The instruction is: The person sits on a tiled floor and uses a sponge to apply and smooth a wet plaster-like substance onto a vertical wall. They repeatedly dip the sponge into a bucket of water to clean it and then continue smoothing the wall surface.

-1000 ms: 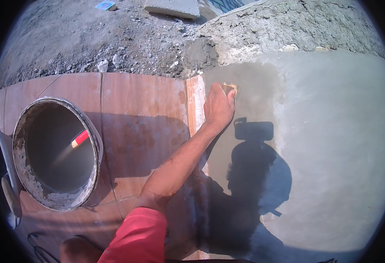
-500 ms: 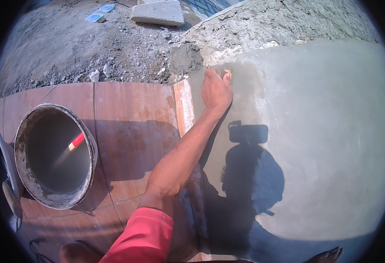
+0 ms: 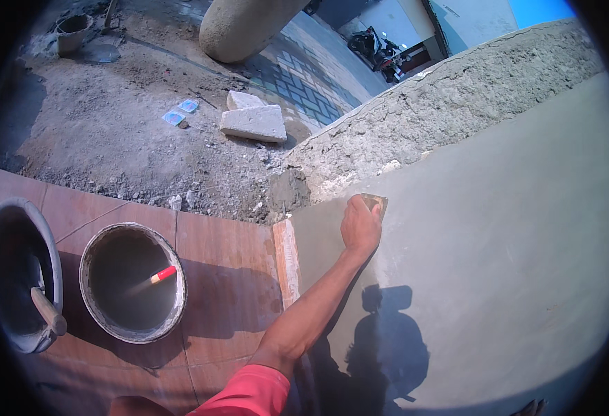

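Note:
My left hand, its arm in a red sleeve, is closed around a small brown block. It may be wood or sponge; the fingers cover most of it. The block is against the smooth grey plaster, near its rough upper edge. At the lower right rim, the dark fingertips of my right hand show stretched out on the plaster; the rest is cut off. Left of my arm a round bucket holds greyish liquid, with a red-and-cream brush handle sticking out.
A dark basin with a wooden-handled tool stands on reddish floor tiles at the left. A tile strip borders the plaster. Beyond lie rubble ground, pale blocks, a thick column and a parked motorcycle.
The view has tilted up, bringing the column, motorcycle and whole basin into sight. My left hand, still gripping the brown block, has slid rightward along the plaster.

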The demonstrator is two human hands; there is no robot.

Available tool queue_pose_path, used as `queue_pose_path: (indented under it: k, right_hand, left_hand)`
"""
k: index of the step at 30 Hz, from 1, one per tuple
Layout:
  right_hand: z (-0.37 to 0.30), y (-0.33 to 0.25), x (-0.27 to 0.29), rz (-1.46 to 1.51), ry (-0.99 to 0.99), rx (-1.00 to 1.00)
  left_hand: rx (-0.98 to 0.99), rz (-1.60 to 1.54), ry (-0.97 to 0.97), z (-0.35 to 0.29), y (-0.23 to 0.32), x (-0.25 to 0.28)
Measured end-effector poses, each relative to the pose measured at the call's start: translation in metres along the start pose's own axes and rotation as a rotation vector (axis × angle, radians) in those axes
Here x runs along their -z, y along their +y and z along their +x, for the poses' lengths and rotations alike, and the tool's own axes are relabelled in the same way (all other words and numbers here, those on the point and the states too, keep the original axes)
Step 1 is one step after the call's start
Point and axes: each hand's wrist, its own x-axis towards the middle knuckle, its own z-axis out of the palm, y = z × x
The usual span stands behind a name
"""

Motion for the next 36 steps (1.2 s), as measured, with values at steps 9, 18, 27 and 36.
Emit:
queue_pose_path:
  k: [9,18,27,36]
  right_hand:
    - [0.016,-0.050,0.049,0.064,-0.081,-0.121]
    - [0.042,-0.086,0.109,0.127,-0.197,-0.179]
    - [0.034,-0.074,0.065,0.122,0.315,-0.007]
    - [0.021,-0.072,0.032,-0.231,0.199,-0.063]
  left_hand:
    - [-0.276,-0.258,-0.464,-0.231,0.011,0.072]
    - [0.068,-0.208,-0.497,-0.243,0.015,0.121]
    - [0.154,-0.097,-0.446,-0.218,0.014,0.147]
    - [0.207,-0.006,-0.491,-0.219,0.009,0.186]
